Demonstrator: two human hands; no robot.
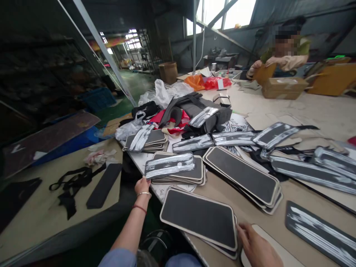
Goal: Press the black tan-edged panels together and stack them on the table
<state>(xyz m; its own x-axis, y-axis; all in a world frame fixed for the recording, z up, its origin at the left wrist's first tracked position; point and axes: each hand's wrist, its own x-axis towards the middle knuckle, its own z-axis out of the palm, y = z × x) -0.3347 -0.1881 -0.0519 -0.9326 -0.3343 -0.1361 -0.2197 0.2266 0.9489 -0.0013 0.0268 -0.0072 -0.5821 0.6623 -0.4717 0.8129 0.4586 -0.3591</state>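
Note:
My left hand pinches the near-left corner of a dark strip with white, glue-like smears. This strip lies over a stack of cream-edged dark panels. Closer to me is another stack of dark panels, its rounded corners edged in cream. At the right end of that nearer stack, my right hand has its fingertips drawn in against the top panel's edge. Under and beside the right hand lies a pale panel with a dark rim.
Another panel stack lies beyond, with several white-smeared strips to the right. Plastic bags and dark fabric pieces are heaped behind. Across the table a person handles brown boards near a cardboard box. Black straps lie on the left table.

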